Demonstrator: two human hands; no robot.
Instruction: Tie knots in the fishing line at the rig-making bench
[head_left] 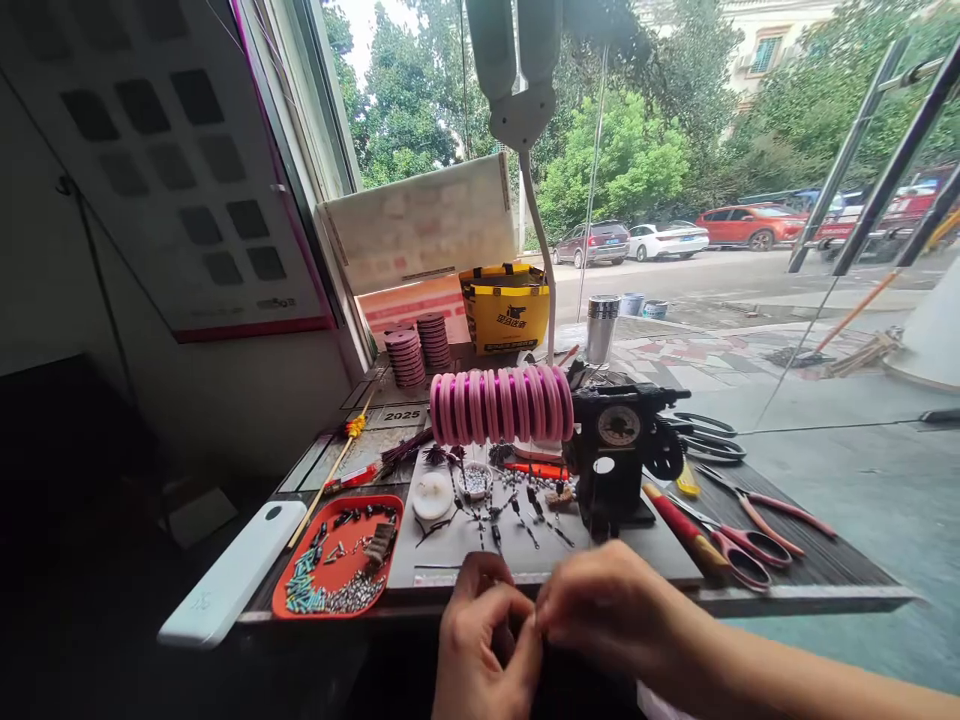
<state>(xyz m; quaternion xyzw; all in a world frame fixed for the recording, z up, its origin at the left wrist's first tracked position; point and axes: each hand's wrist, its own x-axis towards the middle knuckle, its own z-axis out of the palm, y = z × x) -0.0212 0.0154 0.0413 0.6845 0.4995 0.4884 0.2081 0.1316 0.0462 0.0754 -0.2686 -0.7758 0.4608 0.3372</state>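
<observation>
My left hand (480, 640) and my right hand (615, 610) meet just in front of the table's near edge, fingertips pinched together at the same spot. Whatever sits between the fingers is too small to make out. Just beyond them lies a grey work mat (637, 550) scattered with small dark hooks and parts (517, 515). A row of pink line spools (501, 403) stands across the back of the mat. A black winding tool (611, 460) stands to the right of the spools.
A red tray (341, 565) of small beads and tubes lies left of the mat, with a white flat box (229, 585) beside it. Red-handled scissors and pliers (739, 545) lie at the right. A yellow bag (506, 310), stacked spools (420, 350) and a metal cup (601, 328) stand at the back.
</observation>
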